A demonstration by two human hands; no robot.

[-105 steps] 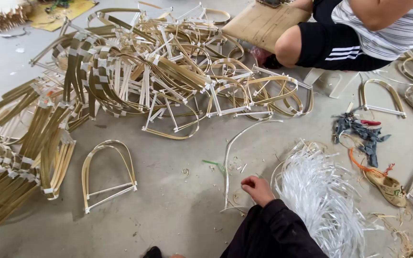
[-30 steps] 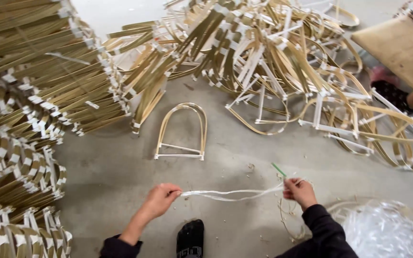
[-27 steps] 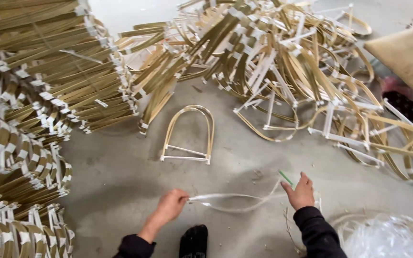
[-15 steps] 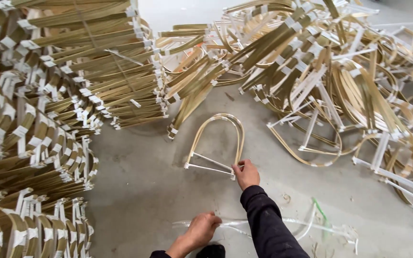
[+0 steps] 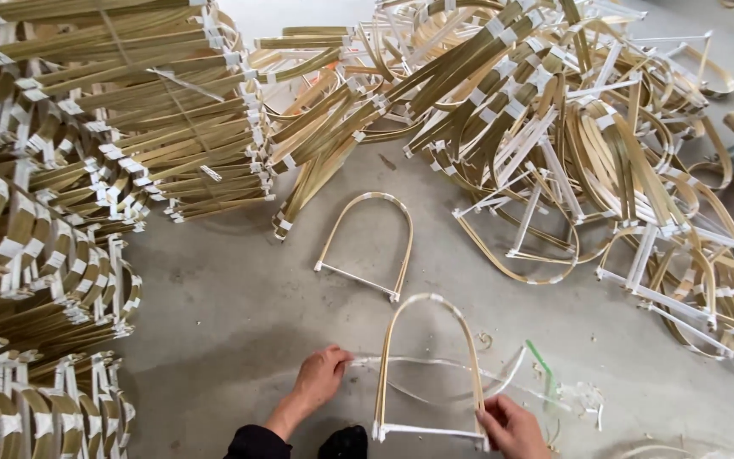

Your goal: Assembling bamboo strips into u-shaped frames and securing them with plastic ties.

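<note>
Bamboo arch (image 5: 429,361) btwn both hands.

Two bare hands, no gloves, rings or watch showing. Left hand (image 5: 320,380) leading back along a bare forearm into a dark, nearly black sleeve (image 5: 256,443) bunched at the bottom edge. Right hand (image 5: 513,427) cut off at the wrist by the frame, sleeve out of view. Dark shoe toe (image 5: 343,443) between them.
</note>
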